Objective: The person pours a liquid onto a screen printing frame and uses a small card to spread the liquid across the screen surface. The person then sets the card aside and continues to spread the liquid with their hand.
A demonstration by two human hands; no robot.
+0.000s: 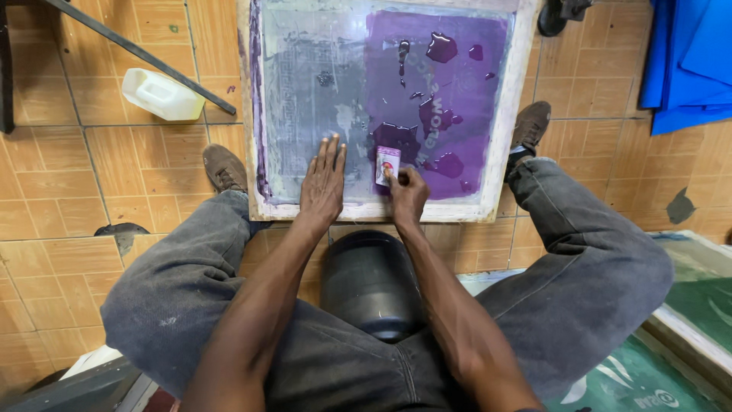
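In the head view, a person sits low over a tiled floor (91,183), knees spread to either side of a dark round container (371,284) at lower centre, which seems to serve as the seat or stand between the legs. Ahead, in the upper middle of the frame, lies a screen (305,99) in a pale wooden frame (507,130), flat on the floor, its mesh grey on the left and coated purple on the right, with darker puddles of ink (441,47) standing on the purple part. The left hand (323,183) lies flat on the mesh near the lower edge, fingers together and holding nothing, likely pressing the screen down so it does not slide. The right hand (408,192) is closed on a small card (387,165), held upright with its edge against the mesh at the border of the purple area, apparently as a scraper for spreading ink. A white jug (162,94) lies on its side at upper left, beside a dark bar (137,52) running diagonally. Blue sheets (690,61) are cut off at upper right, and a green screen (686,320) is cut off at lower right. Each shoe (223,168) flanks the frame. The pattern in the mesh is too faint to make out.
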